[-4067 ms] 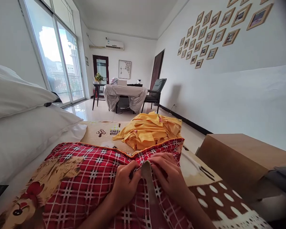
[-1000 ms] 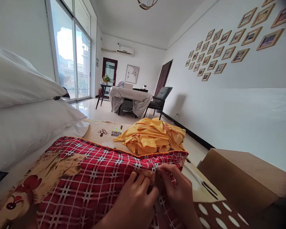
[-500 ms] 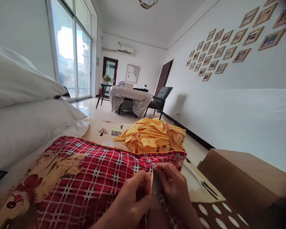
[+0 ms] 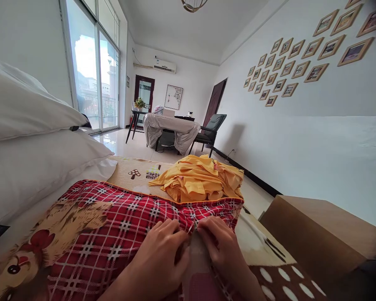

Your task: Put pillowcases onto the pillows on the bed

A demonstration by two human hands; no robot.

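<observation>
A red plaid cloth (image 4: 125,228) with a brown animal print and an orange edge lies spread before me. A gap runs down it toward me, with a pale grey layer (image 4: 198,259) and a pinkish patch showing inside. My left hand (image 4: 164,253) is closed on the cloth at the left side of this gap, its fingers curled and the thumb below. At the right side, my right hand (image 4: 221,246) pinches the cloth near the top of the gap. What lies under the fingertips is partly hidden.
A heap of yellow cloth (image 4: 203,177) lies just beyond the plaid cloth, on a beige patterned blanket (image 4: 128,165). White pillows (image 4: 40,167) are stacked at left. A cardboard box (image 4: 319,234) stands at right. Farther back are a covered table (image 4: 172,122) and a black chair (image 4: 213,127).
My left hand has shifted left and a little forward, now farther from the right hand. The gap in the plaid cloth looks wider, and the right hand has moved slightly left.
</observation>
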